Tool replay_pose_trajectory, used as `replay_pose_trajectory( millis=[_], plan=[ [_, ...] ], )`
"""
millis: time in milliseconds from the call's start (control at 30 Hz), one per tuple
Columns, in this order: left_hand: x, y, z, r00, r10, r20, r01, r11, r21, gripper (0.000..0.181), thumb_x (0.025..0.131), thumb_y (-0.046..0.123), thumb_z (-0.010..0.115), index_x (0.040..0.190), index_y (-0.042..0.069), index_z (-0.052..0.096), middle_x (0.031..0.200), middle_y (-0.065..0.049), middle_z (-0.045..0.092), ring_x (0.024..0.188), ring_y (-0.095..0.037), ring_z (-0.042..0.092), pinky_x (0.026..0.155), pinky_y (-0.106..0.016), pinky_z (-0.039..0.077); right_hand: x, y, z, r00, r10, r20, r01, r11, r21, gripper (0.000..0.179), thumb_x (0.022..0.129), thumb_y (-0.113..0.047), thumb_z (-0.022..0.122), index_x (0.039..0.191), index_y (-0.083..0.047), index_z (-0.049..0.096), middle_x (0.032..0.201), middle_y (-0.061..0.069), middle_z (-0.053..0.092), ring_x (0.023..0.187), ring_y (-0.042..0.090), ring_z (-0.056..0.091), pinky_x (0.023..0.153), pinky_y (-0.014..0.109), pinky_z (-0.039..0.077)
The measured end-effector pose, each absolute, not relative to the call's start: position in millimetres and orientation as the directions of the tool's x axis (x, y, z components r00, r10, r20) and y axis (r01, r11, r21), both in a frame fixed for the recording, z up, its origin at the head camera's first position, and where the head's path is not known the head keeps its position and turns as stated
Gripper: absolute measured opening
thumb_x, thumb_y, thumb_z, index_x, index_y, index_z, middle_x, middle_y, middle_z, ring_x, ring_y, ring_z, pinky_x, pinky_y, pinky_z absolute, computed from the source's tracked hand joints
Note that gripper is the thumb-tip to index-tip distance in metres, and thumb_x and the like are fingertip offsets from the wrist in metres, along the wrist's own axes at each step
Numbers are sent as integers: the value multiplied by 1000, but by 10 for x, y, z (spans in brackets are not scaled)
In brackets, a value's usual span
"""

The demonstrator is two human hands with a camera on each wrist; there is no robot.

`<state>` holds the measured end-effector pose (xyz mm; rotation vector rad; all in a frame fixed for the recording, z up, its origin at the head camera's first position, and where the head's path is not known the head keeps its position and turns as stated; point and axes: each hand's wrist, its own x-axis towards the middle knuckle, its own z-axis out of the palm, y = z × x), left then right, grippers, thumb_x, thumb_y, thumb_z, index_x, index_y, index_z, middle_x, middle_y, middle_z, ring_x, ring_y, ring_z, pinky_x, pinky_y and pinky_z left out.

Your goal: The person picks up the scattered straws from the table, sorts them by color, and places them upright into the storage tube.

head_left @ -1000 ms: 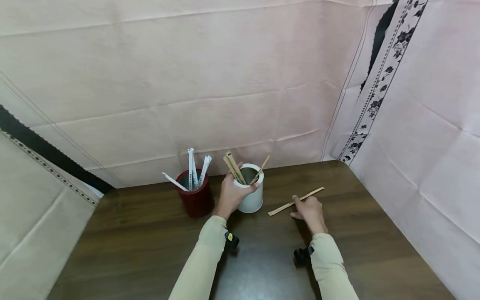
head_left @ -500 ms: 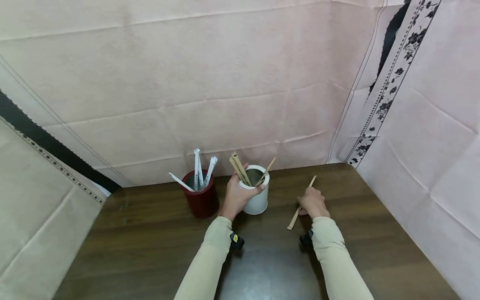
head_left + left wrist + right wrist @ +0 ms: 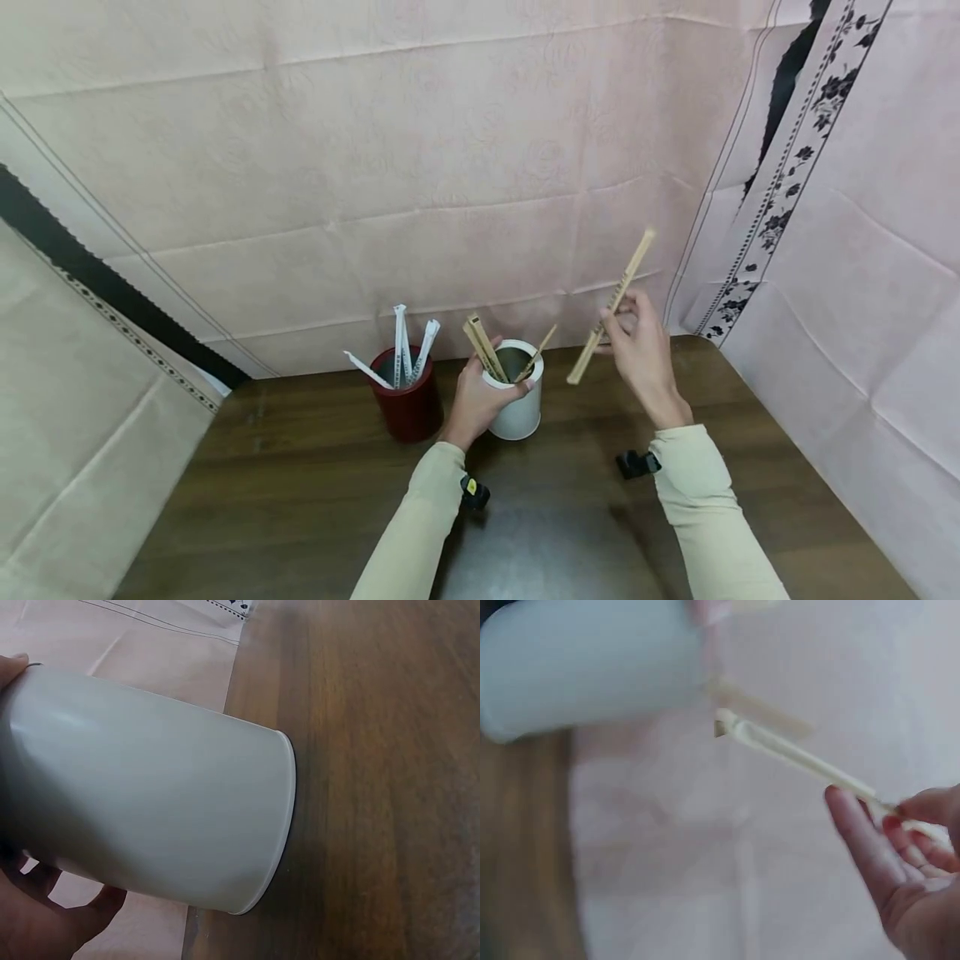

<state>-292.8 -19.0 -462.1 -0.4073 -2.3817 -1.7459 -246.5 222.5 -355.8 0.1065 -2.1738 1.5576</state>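
My left hand (image 3: 477, 404) grips the pale grey cylindrical holder (image 3: 519, 419) near its white rim, thumb at the front and fingers round the far side. In the left wrist view, the holder (image 3: 165, 787) stands with its base on the tabletop. Several tan paper-wrapped sticks (image 3: 486, 350) lean inside it. To the right, my right hand (image 3: 645, 354) pinches another tan paper-wrapped stick (image 3: 611, 308) between thumb and fingers, raised above the table and slanted. In the right wrist view, this stick's lower end (image 3: 731, 724) points toward the blurred holder (image 3: 592, 667).
A dark red holder (image 3: 408, 415) with several white paper-wrapped sticks (image 3: 405, 354) stands left of my left hand. The brown wooden table (image 3: 555, 517) ends at a pale cloth backdrop (image 3: 420, 167) behind the holders. Another cloth (image 3: 862, 333) hangs along the right side.
My right hand has picked the tan paper-wrapped stick up off the table and lifted it up and away, turning it steeper. My left hand keeps its hold on the grey holder.
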Motion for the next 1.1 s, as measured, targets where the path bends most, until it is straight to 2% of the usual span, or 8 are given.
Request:
replay_pose_trajectory(
  millis=[133,267,400,600,767,933,1000,1100],
  plan=[
    [-2896,-204,-4635,-948,126,292,316,284,905,93,75,37,95,156,18,53,142,-7,63,129,-25,59,111,-52,46,-2471,2016,-3232,-844,109,526,-500,196,-843,32,105,1,61,133,8,45,117,26,59,90,11,71,74,38,63],
    [-2849,-239,-4632,-948,151,282,315,290,904,92,76,37,95,155,18,53,141,-5,64,129,-25,60,111,-53,46,-2578,1820,-3107,-838,-1,545,-540,145,-829,34,101,7,63,131,7,46,116,27,58,94,26,73,76,41,64],
    [-2823,-266,-4625,-940,187,284,327,276,904,93,77,35,95,156,14,51,142,-5,64,130,-25,60,112,-54,44,-2746,1681,-3224,-848,-111,518,-527,271,-805,25,102,5,64,124,6,52,112,28,66,98,40,73,83,46,63],
    [-2811,-287,-4597,-934,201,295,343,274,899,92,76,32,95,156,14,52,145,-5,63,131,-23,59,113,-50,44,-2879,1564,-3615,-868,-188,460,-490,480,-728,14,103,-7,68,115,-2,64,108,18,77,105,36,75,97,50,58],
    [-2813,-277,-4597,-929,210,305,353,249,902,91,77,29,95,156,12,52,144,-8,63,129,-24,61,112,-52,46,-2931,1573,-3852,-917,-189,350,-393,567,-724,14,99,-12,75,109,-3,73,107,13,79,103,33,76,90,49,60],
    [-2827,-276,-4613,-925,215,314,363,255,896,90,79,30,94,156,13,51,142,-7,64,127,-22,62,110,-51,47,-2964,1622,-3843,-956,-190,222,-292,652,-699,12,93,-19,80,97,-7,81,96,6,79,91,25,72,79,40,57],
    [-2830,-274,-4617,-922,211,323,371,255,893,90,79,30,95,156,13,51,142,-7,65,127,-22,62,110,-50,47,-2980,1643,-3800,-964,-203,173,-266,675,-688,17,95,-24,79,98,-7,81,96,7,79,90,25,71,79,40,56],
    [-2825,-276,-4620,-922,208,326,373,255,892,90,78,30,95,156,13,52,141,-8,65,126,-22,62,110,-49,47,-2997,1680,-3746,-969,-209,135,-243,681,-691,28,99,-32,74,107,-6,80,107,11,78,102,29,71,88,43,57]
  ],
)
